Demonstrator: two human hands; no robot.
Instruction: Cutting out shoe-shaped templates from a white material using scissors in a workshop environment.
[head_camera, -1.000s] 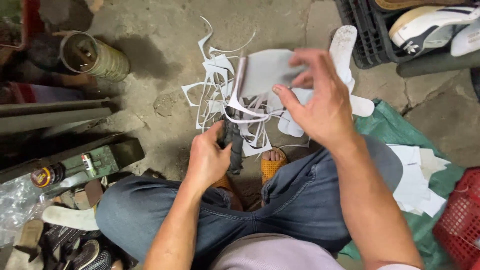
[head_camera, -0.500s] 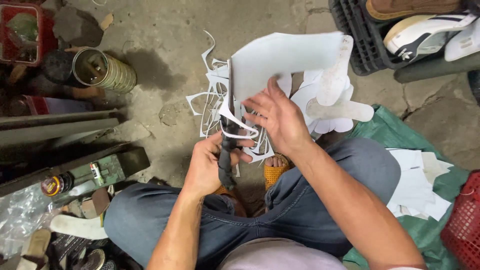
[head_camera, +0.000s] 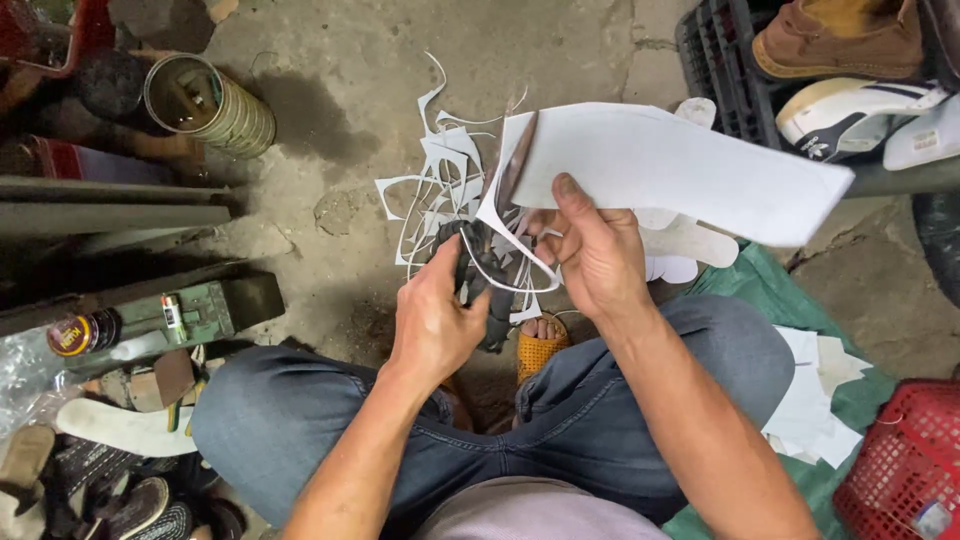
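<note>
My left hand grips the dark handles of a pair of scissors, whose blades point up into a white sheet. My right hand pinches that white sheet by its lower edge and holds it out flat to the right. A thin curled strip hangs from the sheet's cut edge between my hands. White cut-out scraps lie in a heap on the concrete floor just beyond the scissors. I sit with my knees apart in blue jeans, one foot in a yellow sandal.
A tin can lies on its side at upper left. A black crate with shoes stands at upper right, a red basket at lower right. More white pieces rest on a green tarp. Metal bars, a small bottle and shoe soles crowd the left.
My right hand took hold of the white sheet and swung it out flat to the right. The scissors' blades now sit in its left edge. The left hand stayed on the handles.
</note>
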